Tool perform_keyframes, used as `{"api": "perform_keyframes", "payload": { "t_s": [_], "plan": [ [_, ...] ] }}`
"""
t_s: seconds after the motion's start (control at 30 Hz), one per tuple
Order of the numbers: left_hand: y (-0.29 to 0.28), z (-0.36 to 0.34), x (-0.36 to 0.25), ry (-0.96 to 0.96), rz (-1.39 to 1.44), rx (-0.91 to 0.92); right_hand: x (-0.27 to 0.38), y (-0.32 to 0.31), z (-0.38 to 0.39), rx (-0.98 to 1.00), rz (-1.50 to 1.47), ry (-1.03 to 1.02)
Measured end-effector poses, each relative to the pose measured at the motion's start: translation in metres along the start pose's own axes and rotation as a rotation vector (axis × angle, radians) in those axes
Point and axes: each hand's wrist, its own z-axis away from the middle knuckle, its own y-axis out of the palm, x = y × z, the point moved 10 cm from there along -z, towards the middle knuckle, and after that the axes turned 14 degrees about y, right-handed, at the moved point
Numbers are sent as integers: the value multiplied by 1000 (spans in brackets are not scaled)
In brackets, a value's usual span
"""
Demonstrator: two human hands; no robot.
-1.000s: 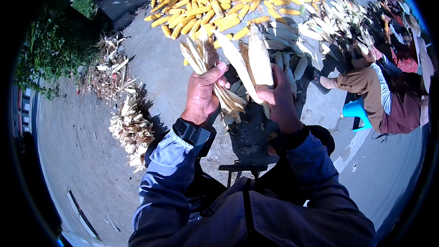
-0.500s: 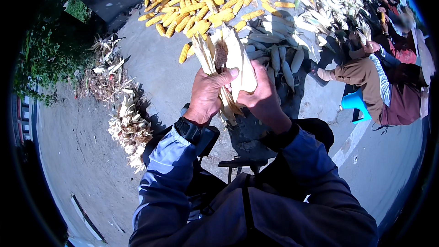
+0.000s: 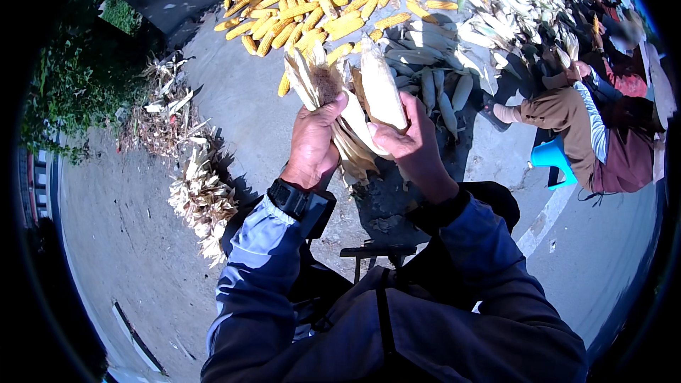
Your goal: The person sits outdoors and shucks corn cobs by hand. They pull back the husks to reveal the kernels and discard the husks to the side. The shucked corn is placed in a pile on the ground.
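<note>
My left hand grips a bundle of pulled-back dry husks with a tuft of brown silk at its top. Just to its right, my right hand is closed on a pale husk-covered corn ear, held nearly upright with some loose husk along its left side. Beyond both hands lies a spread of bare yellow cobs, and behind my right hand are more pale ears in husks on the pavement.
A seated person is at the right, beside a turquoise stool, with other people farther back. Discarded husks and green plants lie to the left. A dark frame shows between my legs.
Since half a second ago, my hands and the husk pieces have drawn slightly apart, my left moving left, my right opening a gap between the silk and the pale ear.
</note>
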Motion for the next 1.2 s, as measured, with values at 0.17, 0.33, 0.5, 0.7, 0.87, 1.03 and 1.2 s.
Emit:
{"api": "perform_keyframes", "payload": {
  "t_s": [0.17,0.33,0.5,0.7,0.87,1.03,1.2],
  "plan": [
    [10,4,3,-86,219,112,-1,-7,-4,29,-133,101],
    [30,18,-7,-70,269,257,-15,-16,-8,39,-436,276],
    [48,28,-7,-79,324,360,-27,-24,-14,30,-534,322],
    [41,34,9,-211,177,286,-43,-20,-21,150,-672,377],
    [46,39,9,-283,41,304,-57,-9,-15,157,-738,490],
    [44,44,15,-369,-48,338,-31,4,0,258,-656,498],
    [40,45,18,-421,-77,353,-32,4,6,295,-570,516]
  ]
}}
